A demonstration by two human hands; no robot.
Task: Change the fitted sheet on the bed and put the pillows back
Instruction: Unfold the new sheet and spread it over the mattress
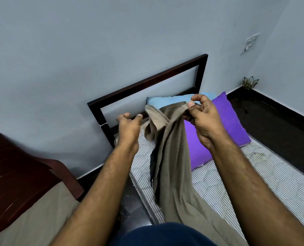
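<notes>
Your right hand pinches the sheet hem above the striped mattress; left hand hangs open, empty. Find the elastic corner (pillows obstruct), hook it at the headboard.

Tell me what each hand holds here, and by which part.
The right hand pinches the tan sheet by its top edge. The left hand reaches toward it, holding nothing.

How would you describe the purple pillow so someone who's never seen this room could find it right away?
Start at the dark wooden headboard against the wall, at the head of the striped mattress. Just in front of it two pillows lie together; the purple pillow is the nearer one, partly over the light blue pillow. Its vivid violet cover with fine dots sets it apart from the plain blue pillow and the tan sheet.
</notes>
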